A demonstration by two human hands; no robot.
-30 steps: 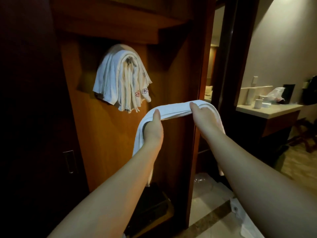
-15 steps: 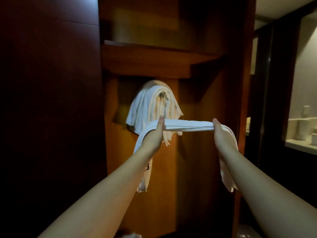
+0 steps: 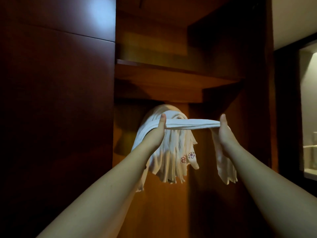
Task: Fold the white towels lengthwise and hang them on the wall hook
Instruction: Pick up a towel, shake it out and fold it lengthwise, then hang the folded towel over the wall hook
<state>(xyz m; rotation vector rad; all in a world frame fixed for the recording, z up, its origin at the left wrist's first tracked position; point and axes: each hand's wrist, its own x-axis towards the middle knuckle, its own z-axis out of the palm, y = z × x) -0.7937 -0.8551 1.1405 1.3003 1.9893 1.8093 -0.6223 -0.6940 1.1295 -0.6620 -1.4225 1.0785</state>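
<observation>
A folded white towel (image 3: 192, 124) is stretched level between my hands, its ends drooping past each wrist. My left hand (image 3: 158, 131) grips its left part, thumb up, and my right hand (image 3: 223, 133) grips its right part. Right behind it, a bundle of several white towels (image 3: 173, 157) with small red flower marks hangs on the wooden back panel. The hook itself is hidden under that bundle. The stretched towel is held at the height of the bundle's top, in front of it.
A wooden shelf (image 3: 171, 79) juts out just above the hanging bundle. A dark cabinet panel (image 3: 56, 117) closes off the left. On the right a dark door frame (image 3: 284, 109) opens onto a lit room.
Both hands raised the stretched towel and carried it toward the hanging bundle. The view tilted up and moved closer to the niche.
</observation>
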